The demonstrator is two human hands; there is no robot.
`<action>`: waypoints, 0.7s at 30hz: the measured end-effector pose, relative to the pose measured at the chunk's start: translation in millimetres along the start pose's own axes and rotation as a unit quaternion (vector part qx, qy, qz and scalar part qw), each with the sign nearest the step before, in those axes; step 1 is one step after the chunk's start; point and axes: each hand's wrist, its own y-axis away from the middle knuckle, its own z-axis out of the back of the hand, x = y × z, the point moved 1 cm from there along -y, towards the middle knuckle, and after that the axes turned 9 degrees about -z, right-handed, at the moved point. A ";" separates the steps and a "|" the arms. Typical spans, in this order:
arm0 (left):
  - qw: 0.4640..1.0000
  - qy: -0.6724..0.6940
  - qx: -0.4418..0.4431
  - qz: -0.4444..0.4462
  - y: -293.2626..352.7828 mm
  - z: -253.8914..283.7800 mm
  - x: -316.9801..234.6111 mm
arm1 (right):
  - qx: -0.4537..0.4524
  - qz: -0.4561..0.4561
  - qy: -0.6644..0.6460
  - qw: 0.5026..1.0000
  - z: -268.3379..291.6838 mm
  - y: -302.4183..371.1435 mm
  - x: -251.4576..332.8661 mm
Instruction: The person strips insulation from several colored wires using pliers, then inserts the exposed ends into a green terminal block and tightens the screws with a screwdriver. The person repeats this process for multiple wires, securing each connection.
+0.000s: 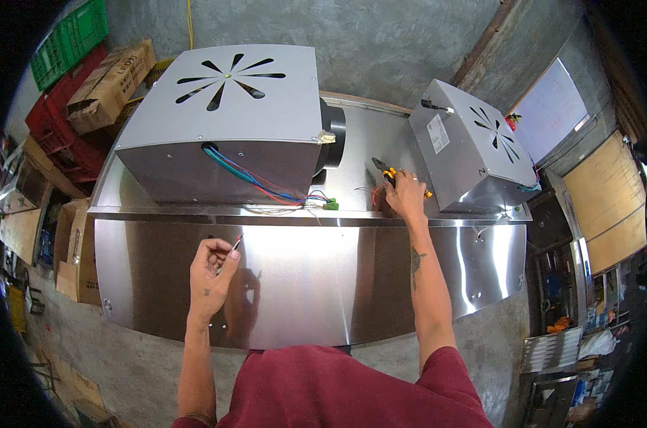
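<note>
My right hand (407, 194) reaches over the steel top, its fingers closed round the yellow-and-black handles of a pair of pliers (385, 170). The dark jaws point away to the upper left. A thin red wire (375, 195) curls beside that hand. Closer to me, over the front panel, my left hand (211, 274) pinches a slim, short wire-like piece (237, 242) with a reddish end; its exact kind is too small to tell. Beyond it, blue, green and red wires (248, 175) leave a hole in the large grey fan box (223, 114) and end near a green connector (331, 205).
A smaller grey fan box (473, 146) stands at the right on the shiny steel hood (295, 282). A black round duct collar (334, 135) juts from the large box. Cardboard boxes (110, 85) and red crates (59, 132) are stacked at the left. Shelving holds clutter at the right.
</note>
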 end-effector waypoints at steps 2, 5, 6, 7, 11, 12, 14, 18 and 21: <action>1.000 0.000 -0.007 -0.004 -3.3 -1.1 -4.7 | 0.010 0.016 -0.010 1.000 -7.8 -13.3 -0.1; 0.999 0.008 -0.037 0.005 -6.0 0.1 -7.2 | 0.037 0.019 -0.044 0.998 -18.9 -27.6 0.3; 0.999 0.013 -0.051 0.009 -6.7 0.2 -7.0 | 0.039 0.020 -0.060 0.997 -24.4 -31.1 -2.7; 0.999 0.008 -0.046 0.008 -6.2 -0.7 -6.7 | 0.044 0.025 -0.075 0.996 -29.5 -34.6 -6.4; 0.998 -0.012 -0.056 0.015 -5.2 -3.1 -4.6 | 0.052 -0.016 -0.117 0.992 -33.0 -23.7 -19.3; 0.997 -0.029 -0.067 0.027 -1.2 0.8 -7.1 | 0.000 -0.023 -0.161 0.987 -16.1 -6.3 11.6; 0.997 -0.022 -0.067 0.029 -2.6 -7.1 -3.7 | -0.071 0.012 -0.252 0.965 -4.0 22.1 35.7; 0.998 -0.024 -0.046 0.032 -6.2 -11.5 -4.3 | 0.035 0.005 -0.416 0.909 43.4 105.1 122.5; 0.999 -0.015 -0.032 0.033 -13.3 -19.9 -2.9 | 0.172 -0.012 -0.526 0.833 41.2 148.7 164.8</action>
